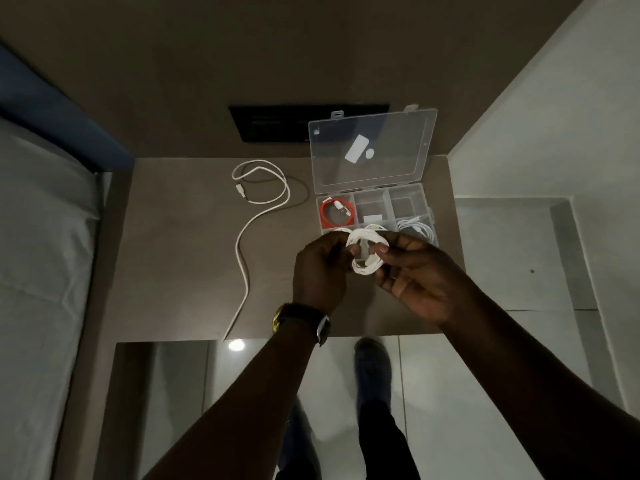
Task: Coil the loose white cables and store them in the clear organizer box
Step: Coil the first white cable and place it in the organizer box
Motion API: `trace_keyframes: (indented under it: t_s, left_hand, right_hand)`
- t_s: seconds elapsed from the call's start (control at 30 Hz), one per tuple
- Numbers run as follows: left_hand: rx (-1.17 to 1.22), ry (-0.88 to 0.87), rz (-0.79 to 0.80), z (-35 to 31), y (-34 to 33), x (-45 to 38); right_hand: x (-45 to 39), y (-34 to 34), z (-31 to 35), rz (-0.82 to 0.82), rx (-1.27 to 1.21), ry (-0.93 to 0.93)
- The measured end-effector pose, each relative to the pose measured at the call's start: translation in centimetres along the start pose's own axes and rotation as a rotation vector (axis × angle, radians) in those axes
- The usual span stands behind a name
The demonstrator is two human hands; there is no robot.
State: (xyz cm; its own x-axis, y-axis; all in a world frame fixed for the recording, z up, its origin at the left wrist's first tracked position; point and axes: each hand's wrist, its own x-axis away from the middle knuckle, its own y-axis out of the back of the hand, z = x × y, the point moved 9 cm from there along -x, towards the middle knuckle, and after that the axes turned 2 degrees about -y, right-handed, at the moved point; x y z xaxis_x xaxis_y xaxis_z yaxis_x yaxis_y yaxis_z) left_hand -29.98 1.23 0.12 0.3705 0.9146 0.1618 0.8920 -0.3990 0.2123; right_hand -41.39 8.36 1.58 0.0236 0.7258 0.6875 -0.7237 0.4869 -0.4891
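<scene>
Brown tabletop [180, 258]: clear organizer box [375, 209] open, already holding white and orange coils; one loose white cable [258, 202] left uncoiled beside it; left hand [320, 271] and right hand [422, 275] pinch a nearly finished white coil [367, 252] just before the box.

Two hands, the left hand [320, 271] and the right hand [420, 275]. Three white cables: one coiled white cable [367, 252] held up, one loose white cable [258, 202] on the table, one stored white cable [417, 227]. One orange cable [337, 213]. One clear organizer box [375, 174]. One wristwatch [322, 329].
</scene>
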Motion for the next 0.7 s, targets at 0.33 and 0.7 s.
trace_keyframes:
  t_s: [0.33,0.7]
  left_hand:
    - [-0.050,0.061,-0.148,1.5,-4.8,-9.0]
    - [-0.623,-0.121,-0.175,0.8,-6.2,-11.2]
  right_hand:
    - [-8.2,6.1,8.6,-0.125,0.401,0.138]
    - [-13.4,7.9,10.2,-0.356,1.097,0.504]
